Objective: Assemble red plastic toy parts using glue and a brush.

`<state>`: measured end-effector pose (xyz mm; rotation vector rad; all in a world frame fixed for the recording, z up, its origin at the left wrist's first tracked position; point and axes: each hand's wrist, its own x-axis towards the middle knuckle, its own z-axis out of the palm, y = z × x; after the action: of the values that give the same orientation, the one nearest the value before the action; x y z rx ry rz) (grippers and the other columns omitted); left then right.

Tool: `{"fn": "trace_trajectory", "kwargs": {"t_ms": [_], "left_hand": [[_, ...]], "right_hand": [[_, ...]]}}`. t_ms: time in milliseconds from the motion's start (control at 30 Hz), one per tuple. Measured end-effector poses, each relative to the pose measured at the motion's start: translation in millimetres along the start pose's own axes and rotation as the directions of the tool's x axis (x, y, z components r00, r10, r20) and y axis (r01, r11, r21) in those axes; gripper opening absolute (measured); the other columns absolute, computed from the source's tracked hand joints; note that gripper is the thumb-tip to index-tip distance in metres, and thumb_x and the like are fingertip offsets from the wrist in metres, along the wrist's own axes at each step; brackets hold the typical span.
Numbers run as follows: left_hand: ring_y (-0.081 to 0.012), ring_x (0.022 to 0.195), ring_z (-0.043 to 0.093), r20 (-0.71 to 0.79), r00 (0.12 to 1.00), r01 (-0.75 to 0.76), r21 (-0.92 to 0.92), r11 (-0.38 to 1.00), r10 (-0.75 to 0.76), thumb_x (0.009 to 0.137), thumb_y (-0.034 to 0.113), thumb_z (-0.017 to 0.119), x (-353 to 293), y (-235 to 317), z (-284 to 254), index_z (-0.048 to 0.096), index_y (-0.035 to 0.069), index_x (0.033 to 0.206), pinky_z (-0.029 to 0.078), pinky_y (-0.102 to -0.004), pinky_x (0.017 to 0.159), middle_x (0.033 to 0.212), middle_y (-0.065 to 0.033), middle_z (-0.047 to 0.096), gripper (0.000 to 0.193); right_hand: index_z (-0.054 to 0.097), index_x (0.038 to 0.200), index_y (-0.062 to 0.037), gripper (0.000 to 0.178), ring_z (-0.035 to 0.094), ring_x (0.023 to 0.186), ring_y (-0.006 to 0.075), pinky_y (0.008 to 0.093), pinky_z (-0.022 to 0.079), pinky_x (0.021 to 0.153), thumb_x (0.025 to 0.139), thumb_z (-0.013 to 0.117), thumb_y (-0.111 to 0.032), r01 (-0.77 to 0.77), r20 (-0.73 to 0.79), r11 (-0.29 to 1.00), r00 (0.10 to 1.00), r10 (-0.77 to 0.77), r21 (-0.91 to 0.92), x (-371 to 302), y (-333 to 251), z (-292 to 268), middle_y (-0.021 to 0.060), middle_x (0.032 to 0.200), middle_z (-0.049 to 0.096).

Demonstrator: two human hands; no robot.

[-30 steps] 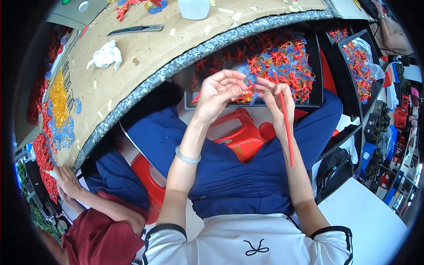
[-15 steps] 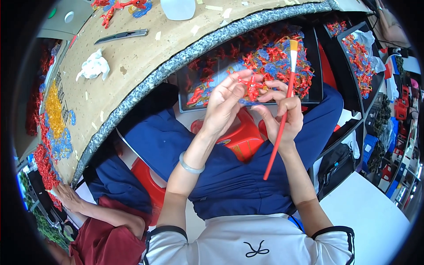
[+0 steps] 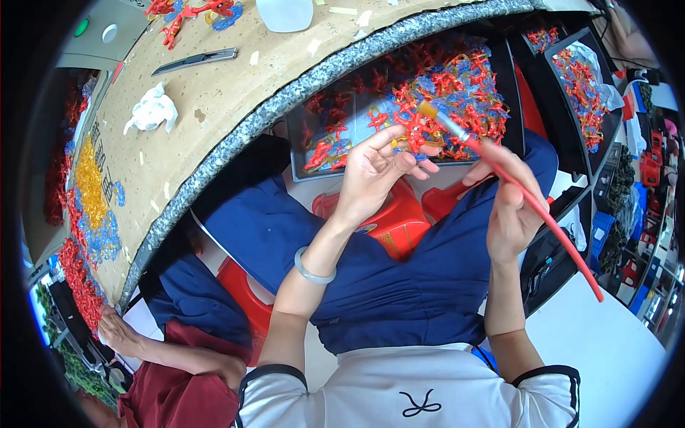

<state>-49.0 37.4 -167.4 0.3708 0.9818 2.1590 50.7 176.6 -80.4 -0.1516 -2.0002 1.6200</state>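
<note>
Between the thumb and fingers of my left hand is a small red plastic figure with yellow and blue bits around it. Its outline partly merges with the pile behind, and fingers cover some of it. My right hand is closed around a paintbrush with a long red handle. The brush's yellowish bristles point up and left, just over the figure, and look slightly blurred. Beyond both hands, a dark tray holds a heap of similar red, blue and yellow pieces.
A curved table with a speckled edge carries a box-cutter knife, crumpled white tissue and heaped yellow pieces. Another tray of pieces stands at right. At lower left, a co-worker's hand rests beside red pieces.
My right hand has moved right, away from the left hand. The brush has swung from nearly upright to slanting, its bristles now at the figure. My left hand stays nearly in place.
</note>
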Motion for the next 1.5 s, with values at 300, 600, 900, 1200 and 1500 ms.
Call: {"fn": "trace_trajectory", "kwargs": {"t_ms": [300,600,900,1200,1500], "left_hand": [[-0.0255,0.088,0.068,0.004,0.997,-0.081,0.094,0.992,0.081,0.092,0.007,0.06,-0.5,3.9,2.9,0.04,-0.01,0.13,0.056,-0.0312,0.075,0.106,-0.0206,0.064,0.047],[-0.0246,0.092,0.068,-0.019,0.985,-0.162,0.229,0.96,0.171,0.087,-0.002,0.064,-5.8,0.7,9.2,0.045,-0.011,0.124,0.057,-0.0316,0.078,0.105,-0.0174,0.064,0.042],[-0.0184,0.09,0.069,-0.046,0.996,-0.056,0.343,0.938,0.076,0.084,0.003,0.069,-7.9,4.7,9.8,0.054,-0.01,0.112,0.057,-0.0287,0.074,0.091,-0.0139,0.068,0.034],[-0.0033,0.055,0.046,0.033,0.998,0.029,0.431,0.902,-0.048,0.084,0.004,0.066,-12.1,4.1,11.3,0.046,0.0,0.108,0.037,-0.0198,0.051,0.065,-0.0009,0.055,0.032],[-0.0026,0.052,0.037,0.012,0.999,-0.042,0.485,0.873,0.041,0.077,-0.004,0.059,-10.1,-1.8,13.7,0.036,0.004,0.104,0.031,-0.0209,0.047,0.061,-0.0001,0.052,0.037]], "right_hand": [[0.068,0.091,0.0029,0.026,0.058,0.061,0.0188,0.0286,0.043,0.061,0.09,0.06,-0.022,0.12,0.049,0.932,0.993,-0.11,-0.343,2.3,-16.6,6.7,0.0081,0.071,0.064],[0.068,0.088,0.0023,0.019,0.058,0.062,0.0176,0.0275,0.044,0.062,0.088,0.062,-0.015,0.088,0.077,0.967,0.994,-0.071,-0.239,15.7,-21.1,8.6,0.0095,0.072,0.065],[0.068,0.099,0.0037,0.015,0.065,0.084,0.0169,0.027,0.051,0.076,0.09,0.057,-0.001,0.0,-0.042,0.957,0.999,-0.012,-0.289,27.0,-4.0,-3.1,0.0123,0.093,0.069],[0.05,0.082,-0.0039,0.019,0.063,0.08,0.01,0.0243,0.053,0.073,0.08,0.067,0.005,-0.603,0.226,0.783,0.792,0.567,0.153,31.5,21.3,-0.9,0.0112,0.09,0.066],[0.047,0.074,-0.0092,0.028,0.064,0.072,0.0123,0.0228,0.051,0.066,0.076,0.071,0.004,-0.631,0.173,0.714,0.773,0.61,0.303,24.7,39.5,-2.7,0.0125,0.08,0.067]]}}
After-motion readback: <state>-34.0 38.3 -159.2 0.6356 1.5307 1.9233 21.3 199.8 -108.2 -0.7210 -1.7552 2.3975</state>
